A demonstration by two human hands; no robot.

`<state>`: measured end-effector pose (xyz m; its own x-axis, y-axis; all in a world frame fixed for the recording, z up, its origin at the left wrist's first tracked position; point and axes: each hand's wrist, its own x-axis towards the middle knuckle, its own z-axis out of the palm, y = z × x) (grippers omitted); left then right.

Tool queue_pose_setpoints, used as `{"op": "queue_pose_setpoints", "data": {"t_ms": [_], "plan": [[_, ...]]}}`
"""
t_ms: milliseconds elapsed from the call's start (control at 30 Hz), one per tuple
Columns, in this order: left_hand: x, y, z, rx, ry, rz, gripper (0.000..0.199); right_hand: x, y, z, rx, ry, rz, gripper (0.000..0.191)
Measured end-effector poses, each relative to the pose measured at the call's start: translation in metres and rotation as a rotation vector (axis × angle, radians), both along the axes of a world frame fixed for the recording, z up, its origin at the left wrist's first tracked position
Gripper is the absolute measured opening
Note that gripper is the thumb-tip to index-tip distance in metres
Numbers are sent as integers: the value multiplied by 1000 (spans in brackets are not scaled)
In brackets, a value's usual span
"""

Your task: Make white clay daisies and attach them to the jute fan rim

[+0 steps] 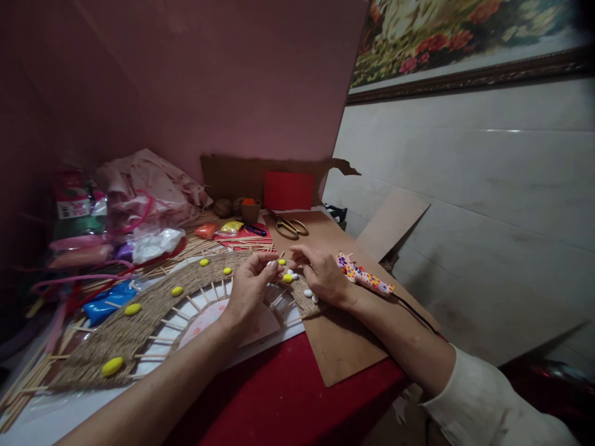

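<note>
A curved band of woven twine on thin wooden sticks arches across the table, dotted with yellow clay ovals. At its right end, white clay ovals lie around a yellow one. My left hand is above the band, thumb and fingers pinched on what looks like a small white clay piece. Close by on the right, my right hand has its fingers curled toward the left fingertips, over the white ovals. Whatever its fingertips hold is hidden.
A flower-patterned glue gun with a black cord lies beside my right forearm. Scissors rest on the brown board. Behind are orange and yellow packets, loose sticks, and a blue packet. Plastic bags pile up at left.
</note>
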<state>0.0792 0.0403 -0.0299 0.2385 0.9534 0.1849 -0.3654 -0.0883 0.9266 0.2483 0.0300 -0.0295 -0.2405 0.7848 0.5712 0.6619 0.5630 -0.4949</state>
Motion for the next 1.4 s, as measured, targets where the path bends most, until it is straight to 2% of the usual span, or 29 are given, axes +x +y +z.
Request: {"op": "queue_pose_setpoints", "data": {"t_ms": [367, 567, 667, 833, 1067, 1267, 1400], "plan": [[0, -1, 2, -10, 2, 11, 28, 1, -7, 0, 96, -96, 12, 49], [1, 1, -1, -17, -27, 16, 25, 0, -9, 0, 77, -119, 43, 50], [0, 1, 1, -12, -22, 19, 23, -3, -12, 4, 118, -64, 19, 43], [-2, 0, 4, -84, -65, -49, 27, -9, -21, 12, 206, 81, 6, 12], [-2, 0, 4, -82, -80, -116, 30, -14, -21, 6, 166, 67, 97, 23], [0, -1, 4, -48, -23, -149, 28, -12, -19, 6, 190, 33, 115, 10], [1, -3, 4, -27, -10, -141, 22, -10, -19, 4, 199, 38, 116, 10]]}}
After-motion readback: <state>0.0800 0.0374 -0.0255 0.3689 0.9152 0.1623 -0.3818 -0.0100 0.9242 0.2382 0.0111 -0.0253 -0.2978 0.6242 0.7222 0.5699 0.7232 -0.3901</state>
